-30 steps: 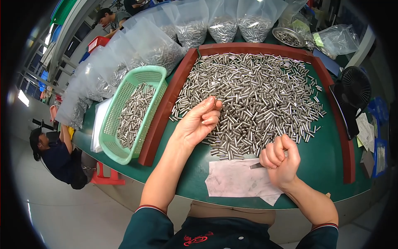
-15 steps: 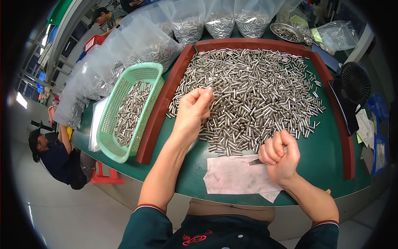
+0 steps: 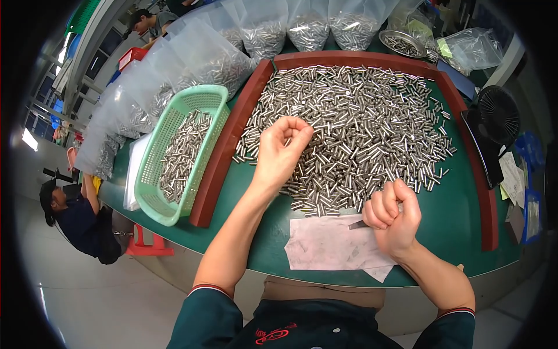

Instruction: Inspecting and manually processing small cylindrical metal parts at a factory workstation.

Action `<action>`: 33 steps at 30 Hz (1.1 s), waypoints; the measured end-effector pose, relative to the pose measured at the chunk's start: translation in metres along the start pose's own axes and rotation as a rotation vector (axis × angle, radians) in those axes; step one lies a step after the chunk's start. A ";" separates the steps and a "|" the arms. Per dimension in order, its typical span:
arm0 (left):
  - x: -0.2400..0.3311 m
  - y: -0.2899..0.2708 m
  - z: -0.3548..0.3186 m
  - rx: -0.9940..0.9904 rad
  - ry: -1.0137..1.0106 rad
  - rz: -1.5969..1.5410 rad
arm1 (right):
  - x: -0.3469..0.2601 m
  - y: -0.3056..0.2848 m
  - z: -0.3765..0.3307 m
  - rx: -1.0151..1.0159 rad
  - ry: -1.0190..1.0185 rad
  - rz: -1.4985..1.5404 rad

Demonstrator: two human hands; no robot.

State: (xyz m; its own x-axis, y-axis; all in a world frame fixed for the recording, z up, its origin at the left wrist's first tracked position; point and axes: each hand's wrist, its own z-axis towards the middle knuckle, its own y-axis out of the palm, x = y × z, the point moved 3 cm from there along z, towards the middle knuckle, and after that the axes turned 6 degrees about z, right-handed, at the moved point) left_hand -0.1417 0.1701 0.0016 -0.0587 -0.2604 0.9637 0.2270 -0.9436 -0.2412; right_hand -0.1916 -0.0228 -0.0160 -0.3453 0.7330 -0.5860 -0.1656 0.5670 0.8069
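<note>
Green and curved along its near edge, the surface (image 3: 459, 244) carried a wide heap of small metal pins (image 3: 360, 128) fenced on three sides by a dark red rim (image 3: 224, 157). We held our left hand (image 3: 279, 152) over the left part of that heap, its fingers (image 3: 290, 129) curled together into a loose cup; whether any pins lay inside them we could not tell. Our right hand (image 3: 393, 215) rested at the near edge of the heap, above a sheet of white paper (image 3: 325, 247), with its fingers closed in a fist around a thin grey tool (image 3: 358, 224) whose tip stuck out to the left. Just outside the rim to the left stood a green plastic basket (image 3: 152, 192) partly filled with more pins. Clear bags (image 3: 192, 58) of the same pins lined the far and left edges, a small black fan (image 3: 497, 119) stood to the right, and another person (image 3: 72, 212) sat below the surface on the left.
</note>
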 end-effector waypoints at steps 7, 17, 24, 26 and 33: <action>-0.001 -0.002 -0.002 0.000 0.228 0.499 | 0.002 0.000 0.000 -0.012 -0.004 -0.008; -0.003 -0.007 -0.003 -0.326 -0.230 -0.634 | 0.001 -0.001 0.000 -0.003 -0.013 0.000; -0.016 -0.010 -0.003 -0.406 -0.393 -0.918 | 0.001 0.000 0.000 -0.001 0.003 0.006; -0.020 -0.011 -0.003 -0.409 -0.397 -0.943 | 0.002 -0.001 0.000 -0.002 0.002 0.005; -0.021 -0.008 -0.001 -0.426 -0.403 -0.974 | 0.001 0.000 0.001 -0.002 -0.003 0.005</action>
State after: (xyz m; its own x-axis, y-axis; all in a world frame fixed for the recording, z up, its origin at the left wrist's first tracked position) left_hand -0.1435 0.1833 -0.0171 0.3047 0.6339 0.7109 -0.0976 -0.7217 0.6853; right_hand -0.1908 -0.0222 -0.0168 -0.3434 0.7369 -0.5823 -0.1660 0.5626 0.8099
